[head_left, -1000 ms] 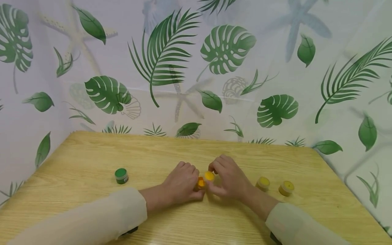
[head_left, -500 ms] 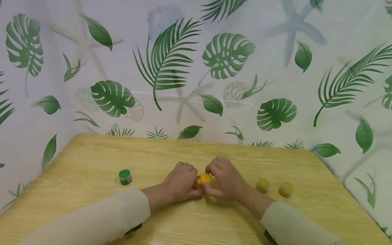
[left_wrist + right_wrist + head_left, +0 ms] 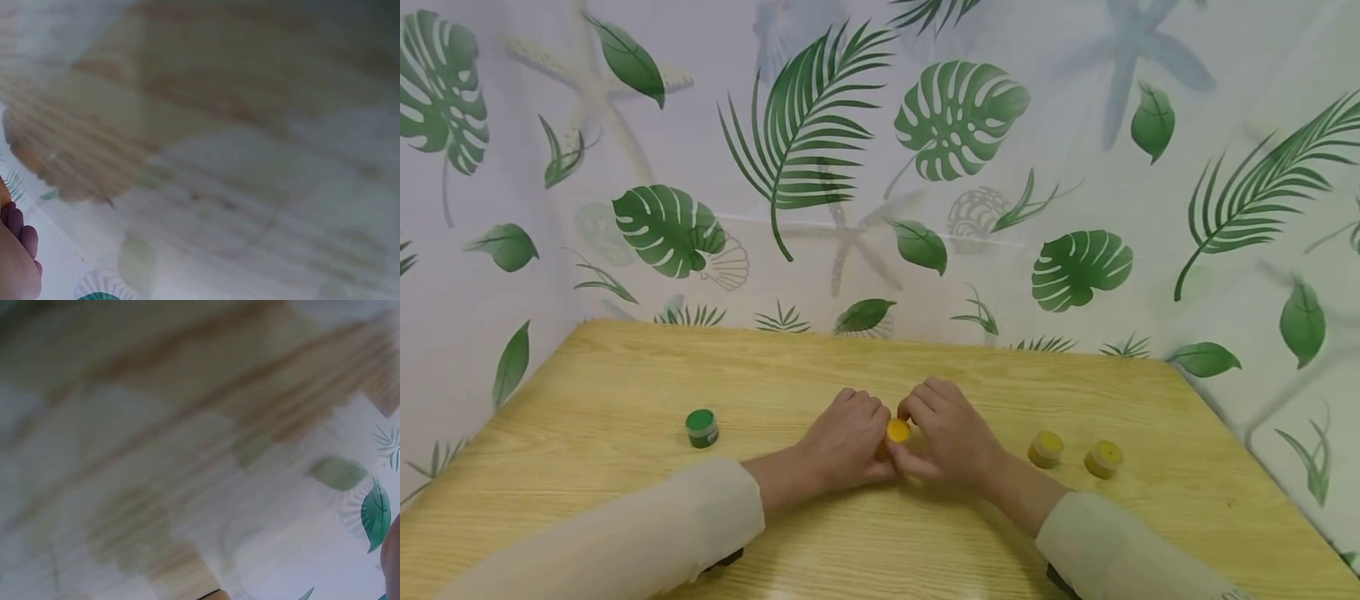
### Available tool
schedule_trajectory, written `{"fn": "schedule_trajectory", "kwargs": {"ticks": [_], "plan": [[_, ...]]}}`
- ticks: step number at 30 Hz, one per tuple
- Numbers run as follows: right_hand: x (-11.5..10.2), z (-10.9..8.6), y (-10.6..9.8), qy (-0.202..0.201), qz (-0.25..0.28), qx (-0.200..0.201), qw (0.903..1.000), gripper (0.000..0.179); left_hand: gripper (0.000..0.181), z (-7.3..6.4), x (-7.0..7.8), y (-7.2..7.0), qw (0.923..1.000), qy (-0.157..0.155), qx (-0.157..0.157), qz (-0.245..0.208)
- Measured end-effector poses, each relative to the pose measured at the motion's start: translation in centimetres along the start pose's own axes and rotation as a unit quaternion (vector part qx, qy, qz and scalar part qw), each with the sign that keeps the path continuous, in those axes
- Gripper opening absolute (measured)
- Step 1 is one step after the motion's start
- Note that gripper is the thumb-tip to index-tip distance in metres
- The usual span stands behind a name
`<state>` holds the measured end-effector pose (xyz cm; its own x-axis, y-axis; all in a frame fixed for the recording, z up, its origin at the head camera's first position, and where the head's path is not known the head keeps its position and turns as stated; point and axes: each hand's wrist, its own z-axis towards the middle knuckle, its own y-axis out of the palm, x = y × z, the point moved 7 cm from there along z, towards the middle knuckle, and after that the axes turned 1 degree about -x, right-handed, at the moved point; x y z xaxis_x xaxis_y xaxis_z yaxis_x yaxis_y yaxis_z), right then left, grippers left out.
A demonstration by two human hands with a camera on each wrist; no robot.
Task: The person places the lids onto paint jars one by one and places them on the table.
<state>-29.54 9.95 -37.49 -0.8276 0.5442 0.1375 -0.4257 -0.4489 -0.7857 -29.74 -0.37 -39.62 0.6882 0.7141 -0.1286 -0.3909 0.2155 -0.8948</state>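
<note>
In the head view both hands meet near the middle of the table. My left hand [image 3: 842, 437] grips a small orange paint jar, mostly hidden behind the fingers. My right hand [image 3: 951, 433] pinches its round yellow-orange lid [image 3: 898, 431] between thumb and fingers, and the lid sits over the mouth of the jar. Only the edge of the left hand [image 3: 17, 250] shows in the left wrist view. A sliver of the right hand [image 3: 392, 562] appears at the right border of the right wrist view.
A green-lidded paint jar [image 3: 702, 428] stands to the left on the wooden table [image 3: 850, 542]. Right of the hands are two yellow-lidded jars, a nearer one [image 3: 1046, 449] and one farther right [image 3: 1103, 459]. A leaf-printed cloth [image 3: 820, 275] hangs behind the table.
My right hand has moved left with the lid, from beside the jar to over it. The jar's orange opening, visible earlier, is now covered. The head view shifted slightly.
</note>
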Motion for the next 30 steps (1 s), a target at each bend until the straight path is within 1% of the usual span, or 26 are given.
{"fn": "schedule_trajectory", "kwargs": {"ticks": [6, 15, 27, 30], "plan": [[0.05, 0.17, -0.21, 0.008, -0.006, -0.013, 0.9999, 0.029, 0.034, 0.14, 0.13, -0.79, 0.9999, 0.009, 0.013, -0.001], [0.02, -0.11, 0.09, 0.013, 0.002, -0.035, 0.9993, 0.028, 0.034, 0.16, 0.52, -0.71, 0.9995, 0.024, 0.021, 0.001], [-0.08, -0.12, 0.26, 0.008, -0.014, -0.020, 0.9997, 0.028, 0.043, -0.05, 0.69, -0.64, 0.9989, 0.034, 0.022, 0.022], [-0.14, -0.04, 0.23, 0.002, -0.026, -0.013, 0.9996, 0.032, 0.043, -0.07, 0.75, -0.66, 0.9988, 0.038, 0.020, 0.026]]}}
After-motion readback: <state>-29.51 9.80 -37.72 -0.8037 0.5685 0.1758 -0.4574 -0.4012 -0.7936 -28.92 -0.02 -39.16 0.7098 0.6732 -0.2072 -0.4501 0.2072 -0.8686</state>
